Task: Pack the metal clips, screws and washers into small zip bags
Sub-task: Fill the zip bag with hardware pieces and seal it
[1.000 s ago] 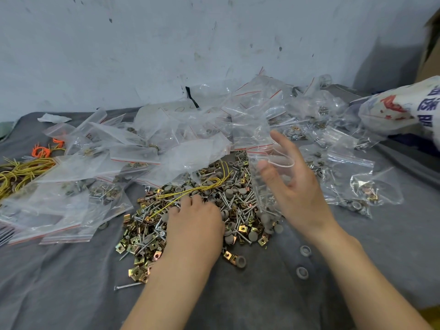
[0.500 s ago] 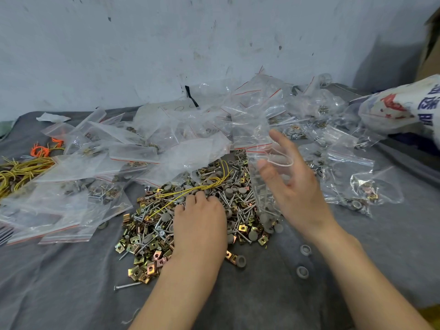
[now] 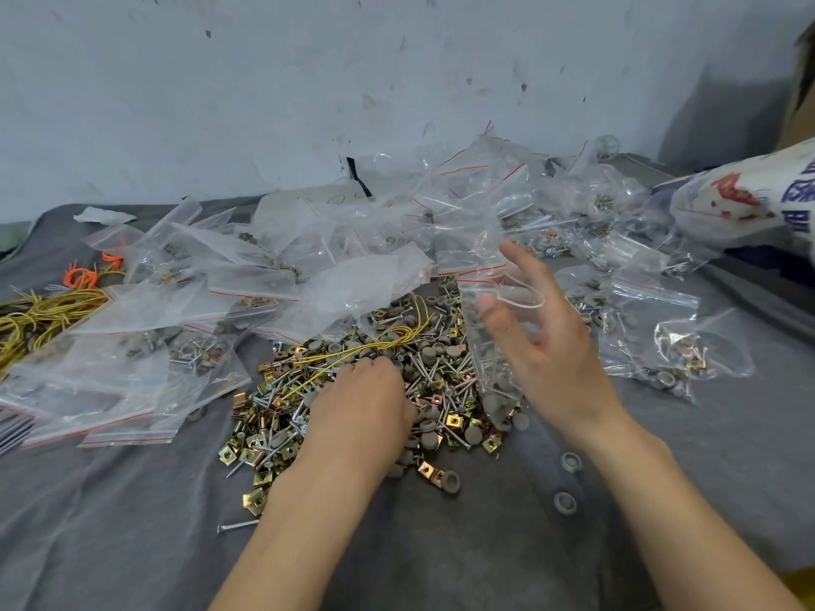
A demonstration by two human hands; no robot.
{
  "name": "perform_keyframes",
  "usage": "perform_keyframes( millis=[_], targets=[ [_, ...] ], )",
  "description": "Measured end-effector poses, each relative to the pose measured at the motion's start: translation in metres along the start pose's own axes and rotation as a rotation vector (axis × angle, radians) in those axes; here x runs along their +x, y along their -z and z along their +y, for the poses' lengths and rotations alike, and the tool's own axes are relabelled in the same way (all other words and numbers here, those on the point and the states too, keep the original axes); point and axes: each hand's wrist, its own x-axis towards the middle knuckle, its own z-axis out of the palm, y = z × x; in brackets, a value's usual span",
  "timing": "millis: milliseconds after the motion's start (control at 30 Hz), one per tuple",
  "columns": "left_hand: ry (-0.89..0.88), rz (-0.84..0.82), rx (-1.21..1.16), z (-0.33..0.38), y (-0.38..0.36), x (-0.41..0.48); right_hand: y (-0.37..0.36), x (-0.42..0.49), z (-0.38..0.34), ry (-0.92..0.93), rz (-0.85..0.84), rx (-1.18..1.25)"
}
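Lying mixed in one pile point(image 3: 441, 390) at the middle of the desk point(image 3: 485, 557) are brass clips point(image 3: 454, 420), screws point(image 3: 434, 372) and grey washers point(image 3: 474, 434). The left hand point(image 3: 361, 412) rests palm down on the pile's near side with its fingers bent into the parts; whether it grips anything cannot be told. The right hand point(image 3: 547, 346) is raised just right of the pile, thumb and fingers spread, holding a clear bag point(image 3: 489, 346) by its open mouth. The bag hangs down to the pile's right edge, with screws and grey washers showing through it.

A few yellow ties point(image 3: 375, 346) lie across the top of the pile. One loose screw point(image 3: 238, 526) lies on the desk near the left forearm, and two stray washers point(image 3: 571, 461) lie apart from the pile beside the right forearm. Filled bags point(image 3: 132, 368) with red zip strips lie flat to the left, more are heaped behind the pile point(image 3: 397, 240), and others sit to the right point(image 3: 661, 337). At the far left lie a bundle of yellow ties point(image 3: 39, 310) and some orange ones point(image 3: 81, 275). A printed sack point(image 3: 749, 205) juts in from the right edge. A scuffed wall point(image 3: 308, 81) stands behind the desk.
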Motion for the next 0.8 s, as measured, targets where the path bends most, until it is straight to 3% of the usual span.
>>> perform_keyframes(
  millis=[133,233,333,467,700,800],
  targets=[
    [0.050,0.132,-0.406,-0.007,0.018,0.006,-0.003,-0.002,-0.001,0.003,-0.013,-0.008],
    [0.058,0.344,-0.691,-0.010,0.042,0.011,-0.005,-0.005,-0.003,0.012,-0.050,-0.050],
    [-0.065,0.505,-0.920,0.000,0.070,0.007,-0.010,-0.007,-0.005,0.032,-0.078,-0.064],
    [-0.242,0.484,-0.905,0.018,0.082,0.000,-0.017,-0.007,-0.003,0.059,-0.086,-0.058],
    [-0.250,0.322,-0.775,0.029,0.056,0.009,-0.023,-0.008,-0.004,0.038,-0.067,-0.030],
    [-0.257,0.324,-0.810,0.023,0.054,0.011,-0.023,-0.009,-0.002,0.046,-0.070,-0.034]
  ],
)
